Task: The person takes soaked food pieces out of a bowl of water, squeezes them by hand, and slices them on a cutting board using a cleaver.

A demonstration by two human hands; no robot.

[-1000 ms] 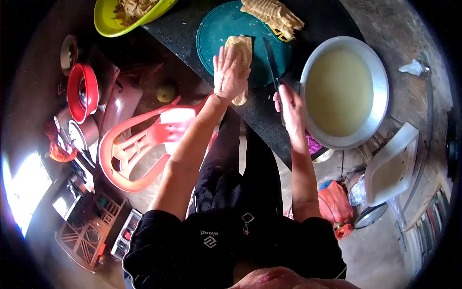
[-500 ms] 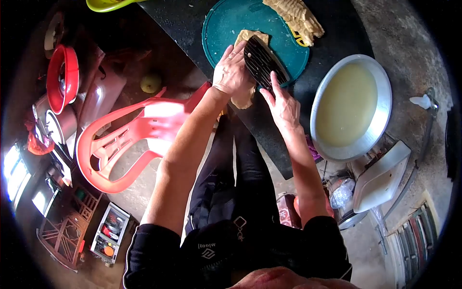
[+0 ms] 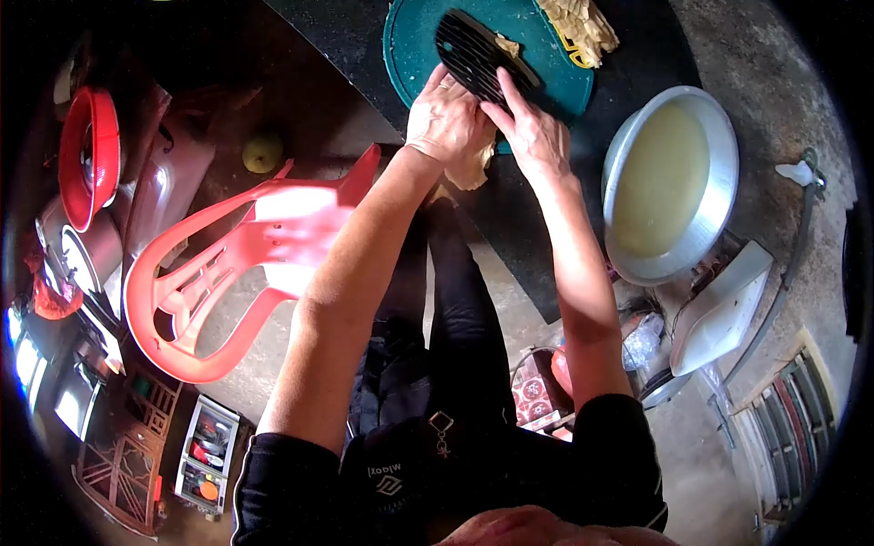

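Note:
My right hand [image 3: 539, 141] grips a broad, dark knife [image 3: 473, 50] with a ridged blade and a hole near its far corner. Its handle is hidden in my palm. Under the near edge of the blade, my left hand [image 3: 446, 123] holds a pale yellow, floppy sheet of food [image 3: 471, 166], its fingertips partly covered by the knife. One end of this sheet hangs over the near rim of a round teal cutting board [image 3: 414, 45]. A small pale piece [image 3: 508, 45] shows just past the blade.
More folded pale yellow food [image 3: 583, 27] lies at the board's far right. Right of the dark table [image 3: 537, 237] stands a metal basin [image 3: 719, 196] of cloudy yellowish liquid. A pink plastic chair [image 3: 300, 218] is at left, with a round greenish fruit [image 3: 262, 153] beyond it.
The knife has shifted up and left across the board, now covering part of my left fingers. My left hand has gone from lying flat to curled. The view has shifted slightly.

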